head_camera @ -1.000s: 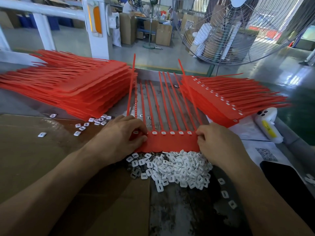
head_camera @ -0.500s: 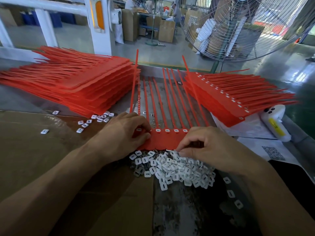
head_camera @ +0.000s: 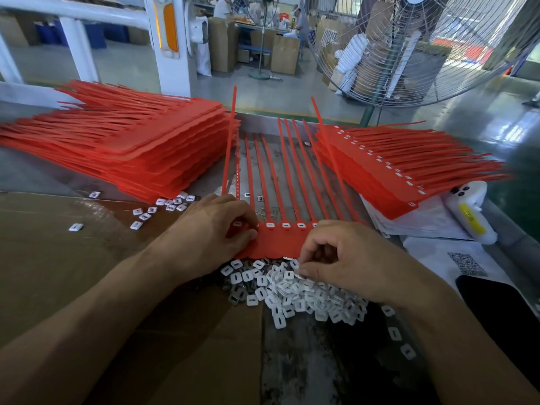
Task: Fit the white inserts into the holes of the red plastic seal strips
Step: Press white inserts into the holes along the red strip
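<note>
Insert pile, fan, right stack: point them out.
insert pile [head_camera: 295,290], head view, middle of the heap.
fan [head_camera: 423,45], head view, wire guard.
right stack [head_camera: 388,176], head view, top strip.

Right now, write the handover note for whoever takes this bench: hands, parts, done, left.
Left hand holds the left end of the red seal sheet, pinching at an insert there.
Right hand is curled over the pile of white inserts, fingertips picking one.
Done: several holes along the sheet show white inserts; the stack on the right has inserts fitted.
Left: the holes under the right hand cannot be seen; the big stack on the left shows no inserts.
</note>
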Available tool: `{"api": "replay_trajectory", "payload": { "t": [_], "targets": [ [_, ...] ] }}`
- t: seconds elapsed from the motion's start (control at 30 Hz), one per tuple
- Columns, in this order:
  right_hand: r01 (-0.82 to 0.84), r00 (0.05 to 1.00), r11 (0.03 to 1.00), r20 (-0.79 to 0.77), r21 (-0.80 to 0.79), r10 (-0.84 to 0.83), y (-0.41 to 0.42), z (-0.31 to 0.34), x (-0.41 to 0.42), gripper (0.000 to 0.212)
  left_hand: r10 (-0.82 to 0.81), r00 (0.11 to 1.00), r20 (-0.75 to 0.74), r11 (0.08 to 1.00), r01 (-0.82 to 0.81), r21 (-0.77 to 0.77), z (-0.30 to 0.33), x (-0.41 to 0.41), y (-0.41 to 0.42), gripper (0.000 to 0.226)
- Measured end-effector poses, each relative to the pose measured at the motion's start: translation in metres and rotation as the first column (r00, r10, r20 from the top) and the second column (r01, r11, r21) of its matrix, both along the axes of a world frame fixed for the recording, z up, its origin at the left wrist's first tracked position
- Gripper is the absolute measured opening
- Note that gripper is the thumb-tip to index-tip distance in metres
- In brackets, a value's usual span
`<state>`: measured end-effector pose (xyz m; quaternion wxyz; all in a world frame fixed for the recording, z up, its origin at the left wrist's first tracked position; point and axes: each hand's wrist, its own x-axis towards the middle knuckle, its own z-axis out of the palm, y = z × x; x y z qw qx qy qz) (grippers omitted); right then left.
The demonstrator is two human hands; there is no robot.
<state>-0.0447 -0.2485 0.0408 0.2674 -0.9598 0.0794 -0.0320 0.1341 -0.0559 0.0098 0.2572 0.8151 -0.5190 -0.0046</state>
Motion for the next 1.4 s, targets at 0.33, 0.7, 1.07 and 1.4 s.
{"api": "replay_trajectory", "payload": {
  "t": [0.33,0.7,1.07,1.4],
  "targets": [
    [-0.007,0.999,0.999,-0.036,-0.044,0.006,0.002,-0.001,0.0019,0.016,0.007,1.0,0.003,1.0,-0.007,0.007,-0.0013,0.0012,-0.0003,0.028],
    [-0.047,0.997,0.999,-0.068,-0.02,0.046,0.0009,-0.0011,0.0014,0.013,0.01,1.0,-0.004,1.0,-0.01,-0.001,-0.0014,0.0003,-0.0009,0.028],
    [-0.065,0.997,0.998,-0.048,-0.005,0.065,0.0023,0.0028,-0.0013,0.018,0.006,1.0,-0.007,1.0,-0.006,0.004,-0.0023,0.002,-0.001,0.03],
    [-0.017,0.995,0.992,0.095,0.125,0.005,0.0059,0.0025,-0.0006,0.018,0.005,1.0,-0.007,1.0,-0.004,0.017,-0.0028,0.0032,-0.0011,0.03]
  ]
}}
